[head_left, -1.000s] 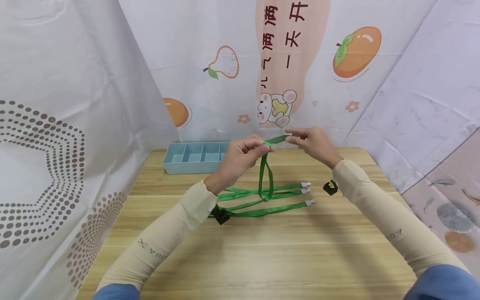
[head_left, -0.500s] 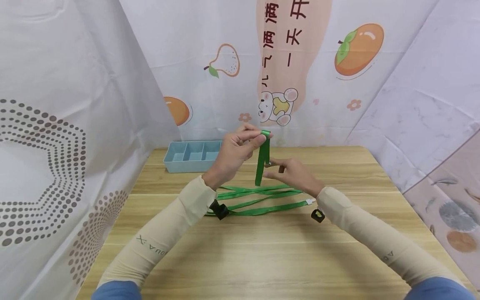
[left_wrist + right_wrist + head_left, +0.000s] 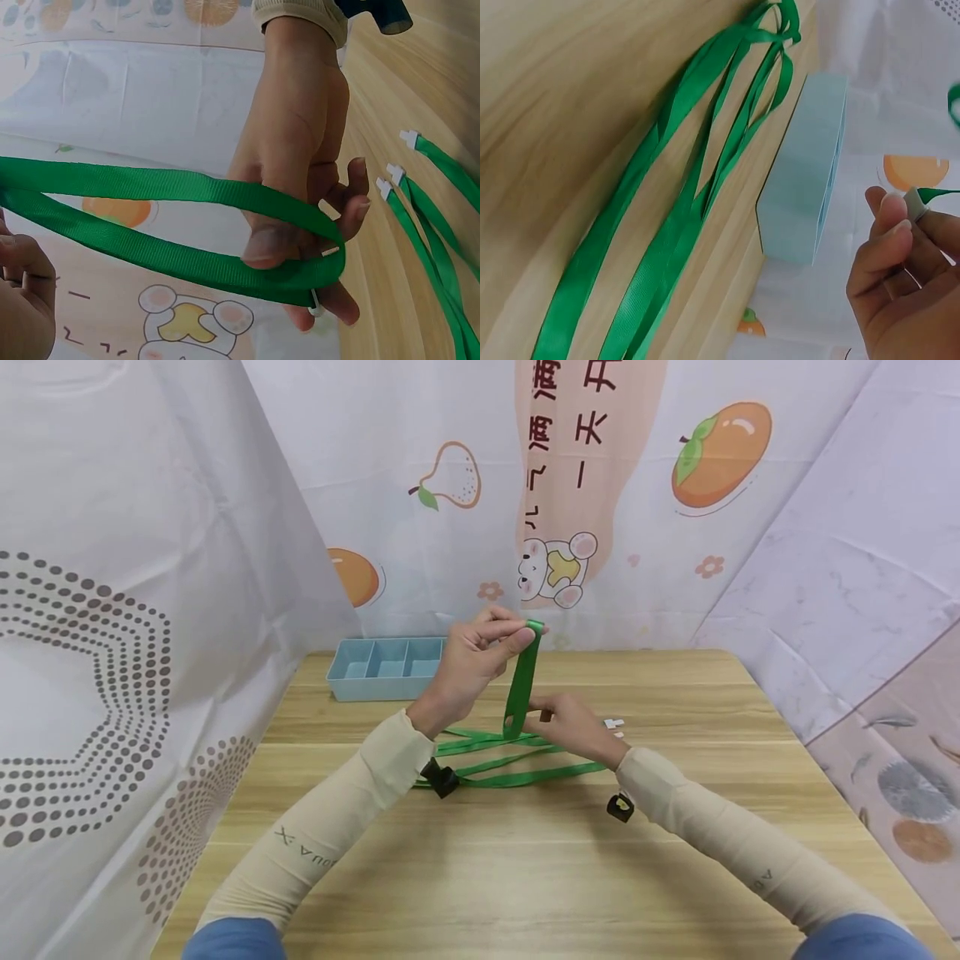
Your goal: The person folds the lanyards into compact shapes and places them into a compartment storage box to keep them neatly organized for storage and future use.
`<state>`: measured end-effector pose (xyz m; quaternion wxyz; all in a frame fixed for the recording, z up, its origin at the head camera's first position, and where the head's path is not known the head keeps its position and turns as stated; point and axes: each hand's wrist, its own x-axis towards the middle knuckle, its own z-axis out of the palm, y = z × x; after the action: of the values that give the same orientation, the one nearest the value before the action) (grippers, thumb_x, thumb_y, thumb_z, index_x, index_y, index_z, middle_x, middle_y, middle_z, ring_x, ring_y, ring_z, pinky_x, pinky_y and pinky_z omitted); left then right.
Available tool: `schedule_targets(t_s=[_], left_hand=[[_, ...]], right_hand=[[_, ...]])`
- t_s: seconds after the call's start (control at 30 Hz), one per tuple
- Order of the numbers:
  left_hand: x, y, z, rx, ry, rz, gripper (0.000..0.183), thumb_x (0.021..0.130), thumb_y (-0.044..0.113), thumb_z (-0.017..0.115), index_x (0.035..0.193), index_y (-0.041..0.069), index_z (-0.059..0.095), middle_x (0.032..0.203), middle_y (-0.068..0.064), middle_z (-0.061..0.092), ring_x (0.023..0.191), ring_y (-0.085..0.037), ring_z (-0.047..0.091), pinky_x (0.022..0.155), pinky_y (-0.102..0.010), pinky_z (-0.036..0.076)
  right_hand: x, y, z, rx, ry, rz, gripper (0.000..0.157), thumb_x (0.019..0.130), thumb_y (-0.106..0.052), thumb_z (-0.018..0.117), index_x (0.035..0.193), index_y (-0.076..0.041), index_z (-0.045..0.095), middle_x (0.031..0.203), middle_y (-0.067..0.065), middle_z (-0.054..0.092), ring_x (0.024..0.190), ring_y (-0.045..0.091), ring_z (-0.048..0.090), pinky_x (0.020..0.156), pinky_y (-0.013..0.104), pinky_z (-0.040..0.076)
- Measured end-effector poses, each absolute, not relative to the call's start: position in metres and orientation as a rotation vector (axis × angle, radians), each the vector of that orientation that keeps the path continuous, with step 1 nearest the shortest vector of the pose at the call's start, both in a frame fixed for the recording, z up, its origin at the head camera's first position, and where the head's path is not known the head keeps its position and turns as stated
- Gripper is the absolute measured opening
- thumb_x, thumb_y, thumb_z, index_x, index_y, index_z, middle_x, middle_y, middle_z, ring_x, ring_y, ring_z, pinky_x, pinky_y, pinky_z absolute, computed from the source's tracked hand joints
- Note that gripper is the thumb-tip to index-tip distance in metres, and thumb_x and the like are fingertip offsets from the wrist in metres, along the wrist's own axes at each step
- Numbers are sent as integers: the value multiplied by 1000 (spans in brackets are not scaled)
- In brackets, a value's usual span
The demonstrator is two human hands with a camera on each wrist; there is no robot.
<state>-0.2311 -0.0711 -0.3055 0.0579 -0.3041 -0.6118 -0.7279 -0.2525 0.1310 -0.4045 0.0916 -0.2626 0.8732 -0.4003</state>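
Note:
High over the table, my left hand [image 3: 483, 656] pinches the top of a green ribbon lanyard [image 3: 522, 672] between thumb and fingers. Below it, my right hand [image 3: 573, 727] holds the lower end, where the ribbon hangs as a narrow loop. In the left wrist view the right thumb [image 3: 266, 244] lies inside this loop, and a small white clip [image 3: 315, 304] shows at the right fingers. The right wrist view shows the white clip [image 3: 915, 204] gripped in the right fingers. My left hand [image 3: 26, 289] is only partly seen at the left wrist view's edge.
Several green lanyards [image 3: 517, 772] lie on the wooden table [image 3: 510, 877] under the hands, white clips [image 3: 613, 724] toward the right. A light blue compartment box [image 3: 382, 687] stands at the back left, partly behind the left hand. Printed curtains [image 3: 465, 552] close off the back and sides.
The left hand has risen slightly. The right hand has moved down and leftward with the clip end, so the lanyard went from stretched sideways to hanging in a long loop.

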Motion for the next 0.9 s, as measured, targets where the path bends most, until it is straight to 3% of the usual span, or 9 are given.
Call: schedule_targets(t_s=[0.1, 0.23, 0.37, 0.5, 0.63, 0.77, 0.9], left_hand=[[-232, -72, -305, -935, -1857, -2190, 21, 102, 8, 66, 117, -2, 76, 109, -5, 58, 56, -17, 26, 50, -26, 24], [-232, -74, -305, -936, -1858, -2186, 21, 102, 8, 66, 118, -1, 76, 110, -6, 58, 54, -17, 26, 50, -27, 24], [-233, -76, -306, -943, -1865, -2184, 21, 102, 9, 66, 118, 1, 76, 113, -7, 59, 52, -17, 25, 49, -27, 25], [-234, -79, -307, -926, -1872, -2159, 23, 101, 12, 69, 120, 1, 76, 115, -7, 62, 51, -17, 25, 50, -27, 26], [-235, -83, -307, -896, -1898, -2101, 24, 101, 11, 69, 121, -1, 74, 114, -7, 64, 53, -19, 27, 52, -28, 27], [-237, -84, -308, -877, -1937, -2023, 23, 99, 8, 70, 120, -1, 75, 113, -7, 66, 74, -19, 51, 63, -28, 39], [-239, -86, -311, -867, -1965, -1980, 23, 98, 6, 71, 119, -1, 75, 112, -8, 67, 104, -23, 59, 81, -32, 47]], right_hand=[[-250, 128, -405, -772, 2555, -1213, 34, 95, -47, 71, 120, -25, 78, 62, 1, 55, 52, 13, 39, 49, 28, 31], [-248, 126, -407, -803, 2552, -1221, 29, 96, -35, 71, 120, -21, 78, 63, 2, 60, 51, 12, 40, 48, 27, 31], [-247, 127, -412, -840, 2552, -1264, 26, 99, -29, 69, 121, -19, 79, 80, -1, 73, 55, 14, 43, 49, 27, 33], [-244, 127, -418, -880, 2483, -1351, 23, 105, -27, 64, 122, -20, 78, 102, -1, 78, 61, 20, 53, 56, 31, 47], [-241, 126, -423, -897, 2402, -1390, 23, 107, -28, 59, 116, -22, 80, 97, 2, 79, 59, 26, 57, 59, 34, 54], [-237, 125, -428, -913, 2321, -1402, 24, 108, -27, 58, 107, -22, 82, 82, 4, 77, 58, 21, 55, 55, 28, 46], [-234, 123, -431, -922, 2239, -1418, 30, 108, -21, 56, 98, -11, 82, 68, 4, 68, 50, 14, 40, 49, 25, 35]])
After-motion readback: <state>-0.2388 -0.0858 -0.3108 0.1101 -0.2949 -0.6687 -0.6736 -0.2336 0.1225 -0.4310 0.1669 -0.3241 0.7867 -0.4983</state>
